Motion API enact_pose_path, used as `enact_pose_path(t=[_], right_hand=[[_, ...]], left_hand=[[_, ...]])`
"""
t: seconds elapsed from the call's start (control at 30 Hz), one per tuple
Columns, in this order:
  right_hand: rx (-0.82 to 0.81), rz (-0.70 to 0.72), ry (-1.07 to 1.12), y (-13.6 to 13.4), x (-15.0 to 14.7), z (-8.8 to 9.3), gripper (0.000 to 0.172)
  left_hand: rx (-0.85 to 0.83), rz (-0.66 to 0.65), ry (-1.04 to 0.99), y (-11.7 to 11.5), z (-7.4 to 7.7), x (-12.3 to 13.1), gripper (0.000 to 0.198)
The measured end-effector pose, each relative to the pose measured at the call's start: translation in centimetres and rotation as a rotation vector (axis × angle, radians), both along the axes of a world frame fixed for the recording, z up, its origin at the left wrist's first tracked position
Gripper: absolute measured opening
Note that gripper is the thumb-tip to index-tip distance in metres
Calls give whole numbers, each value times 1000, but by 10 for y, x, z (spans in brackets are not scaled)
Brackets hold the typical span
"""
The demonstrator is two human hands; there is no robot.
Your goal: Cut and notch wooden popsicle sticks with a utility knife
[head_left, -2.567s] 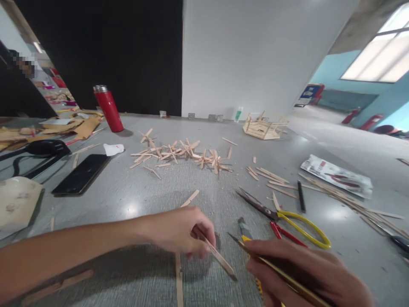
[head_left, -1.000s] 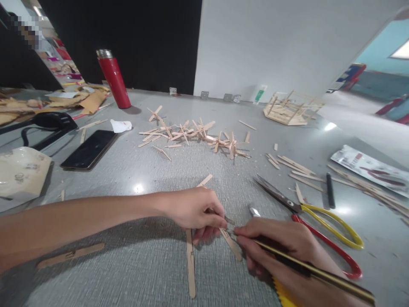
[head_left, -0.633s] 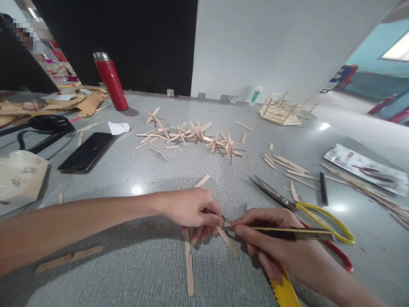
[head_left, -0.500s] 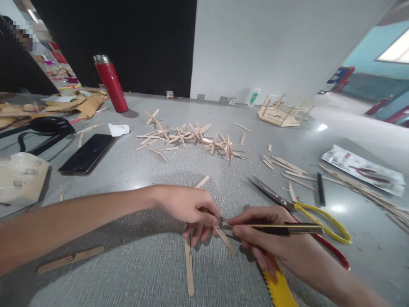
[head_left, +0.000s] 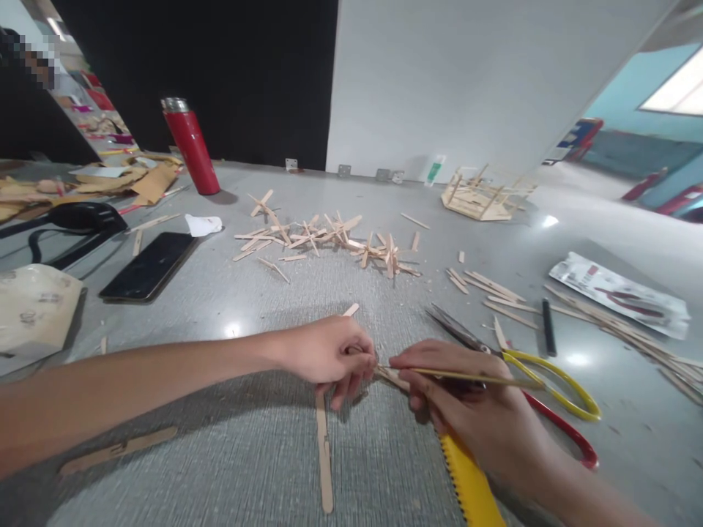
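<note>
My left hand (head_left: 335,359) is closed, pinching a wooden craft stick (head_left: 394,379) whose free end points toward my right hand. In my right hand (head_left: 466,388) is a slim gold-and-black craft knife (head_left: 477,376), gripped like a pen. Its tip meets the stick beside my left fingertips; the exact contact is too small to make out. A second craft stick (head_left: 325,468) lies on the table below my left hand, and the end of another stick (head_left: 351,310) shows behind it. Under my right hand is a yellow toothed tool (head_left: 469,483), partly covered.
Scissors (head_left: 508,356) with yellow and red handles lie beyond my right hand. A pile of wooden pieces (head_left: 329,236) spreads behind my hands. A phone (head_left: 148,267) and red bottle (head_left: 191,150) are at left. A stick frame (head_left: 477,197) and white packet (head_left: 620,293) are at right.
The craft knife has rolled in my right hand and now shows its thin gold edge. Both hands have shifted slightly; the held stick lies flatter, its end nearer my right hand.
</note>
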State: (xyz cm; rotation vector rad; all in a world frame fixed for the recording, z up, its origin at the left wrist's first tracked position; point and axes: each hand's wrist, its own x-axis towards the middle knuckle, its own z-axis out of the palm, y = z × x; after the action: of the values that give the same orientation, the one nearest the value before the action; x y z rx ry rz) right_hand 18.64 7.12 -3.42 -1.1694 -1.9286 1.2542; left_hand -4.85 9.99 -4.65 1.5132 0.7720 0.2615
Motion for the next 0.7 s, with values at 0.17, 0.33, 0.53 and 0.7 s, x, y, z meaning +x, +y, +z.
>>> enact_pose_path(t=[0.17, 0.33, 0.53, 0.7], right_hand=[[121, -25, -44, -8, -2, -6, 25], [-173, -161, 22, 1, -10, -5, 35], [-229, -70, 20, 15, -9, -2, 41], [-281, 8, 16, 26, -12, 1, 45]], left_hand=[[-26, 17, -11, -1, -2, 0, 24], [-14, 32, 3, -4, -1, 2, 27], [0, 39, 11, -5, -2, 4, 23], [-17, 56, 12, -6, -2, 5, 26]])
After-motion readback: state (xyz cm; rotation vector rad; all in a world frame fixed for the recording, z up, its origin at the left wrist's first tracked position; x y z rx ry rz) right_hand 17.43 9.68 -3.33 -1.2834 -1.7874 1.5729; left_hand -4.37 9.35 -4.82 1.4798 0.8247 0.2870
